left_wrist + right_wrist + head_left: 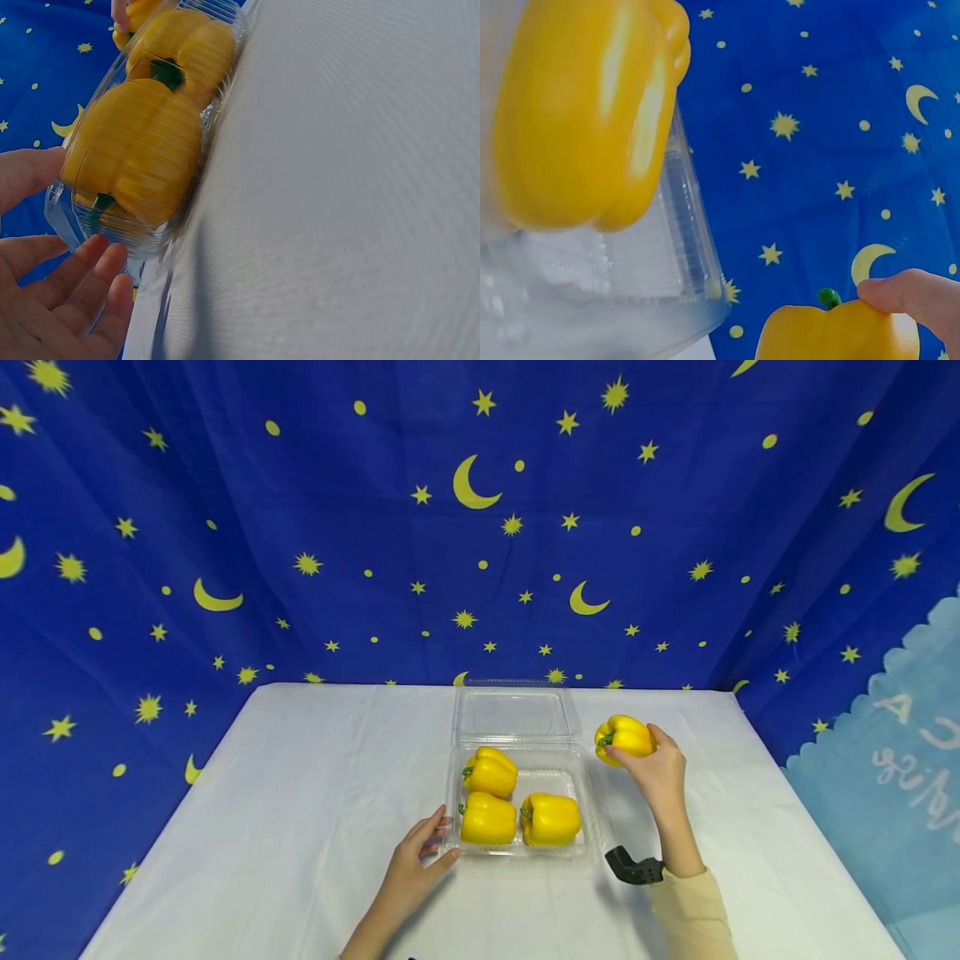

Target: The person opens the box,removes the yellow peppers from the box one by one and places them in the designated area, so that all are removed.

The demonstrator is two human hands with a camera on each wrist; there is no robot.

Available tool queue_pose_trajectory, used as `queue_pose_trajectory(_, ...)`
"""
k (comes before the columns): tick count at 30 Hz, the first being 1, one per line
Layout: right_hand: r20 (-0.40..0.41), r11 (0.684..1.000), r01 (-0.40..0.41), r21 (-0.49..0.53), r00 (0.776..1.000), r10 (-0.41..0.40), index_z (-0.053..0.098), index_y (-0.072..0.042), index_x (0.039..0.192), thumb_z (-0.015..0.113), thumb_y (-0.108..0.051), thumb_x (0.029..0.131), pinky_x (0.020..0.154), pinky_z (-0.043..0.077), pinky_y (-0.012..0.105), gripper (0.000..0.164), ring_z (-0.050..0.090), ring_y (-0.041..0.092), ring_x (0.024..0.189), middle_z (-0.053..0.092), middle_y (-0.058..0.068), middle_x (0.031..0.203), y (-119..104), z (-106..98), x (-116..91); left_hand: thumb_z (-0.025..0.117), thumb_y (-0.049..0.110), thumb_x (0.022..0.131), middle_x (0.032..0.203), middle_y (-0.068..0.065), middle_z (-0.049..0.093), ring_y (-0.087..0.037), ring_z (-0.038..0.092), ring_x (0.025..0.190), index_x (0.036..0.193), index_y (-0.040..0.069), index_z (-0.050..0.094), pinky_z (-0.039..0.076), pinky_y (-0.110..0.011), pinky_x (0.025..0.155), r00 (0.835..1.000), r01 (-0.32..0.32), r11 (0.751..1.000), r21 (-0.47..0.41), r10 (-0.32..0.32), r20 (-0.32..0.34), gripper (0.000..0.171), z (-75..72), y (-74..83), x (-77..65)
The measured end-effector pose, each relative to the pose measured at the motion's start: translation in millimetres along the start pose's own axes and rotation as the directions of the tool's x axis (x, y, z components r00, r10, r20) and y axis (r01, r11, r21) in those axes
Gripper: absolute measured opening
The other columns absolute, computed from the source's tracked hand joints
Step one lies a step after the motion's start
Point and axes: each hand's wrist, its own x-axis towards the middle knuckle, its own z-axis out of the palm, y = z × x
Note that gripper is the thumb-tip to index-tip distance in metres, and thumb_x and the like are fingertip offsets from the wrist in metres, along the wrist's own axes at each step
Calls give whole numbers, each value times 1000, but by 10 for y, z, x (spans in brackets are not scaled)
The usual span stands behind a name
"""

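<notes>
My right hand (656,772) grips a yellow bell pepper (628,737) above the table, to the right of a clear plastic clamshell box (555,778). In the right wrist view the held pepper (832,337) shows its green stem beside the thumb. Three more yellow peppers lie in the box: one at back left (491,772), one at front left (487,820) and one at front right (551,821). At the box's left front corner, my left hand (412,868) has its fingers spread and relaxed against the wall, as the left wrist view (67,300) also shows.
The box's transparent lid (513,714) lies folded back toward the rear of the table. A white cloth (360,777) covers the table. Behind hangs a blue curtain (375,527) with yellow moons and stars. A light blue banner (892,760) is at the right.
</notes>
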Motion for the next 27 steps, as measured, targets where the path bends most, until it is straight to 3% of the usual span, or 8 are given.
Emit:
queue_pose_trajectory(16,80,992,-63,-113,994,72,39,19,132,76,-21,75,101,41,56,79,47,48,118,45,40,132,183,55,69,74,11,80,122,-11,62,-19,61,105,136,-1,48,51,-23,85,1000,-2,1000,-2,2,1,63,-1,-2,6)
queue_pose_trajectory(27,184,978,-100,-183,974,134,34,17,136,75,-24,75,103,40,56,84,45,48,120,42,39,134,414,53,165,75,10,79,120,-13,63,-16,61,103,135,-2,49,52,-21,83,1000,-10,1000,15,10,-9,62,8,-16,-1)
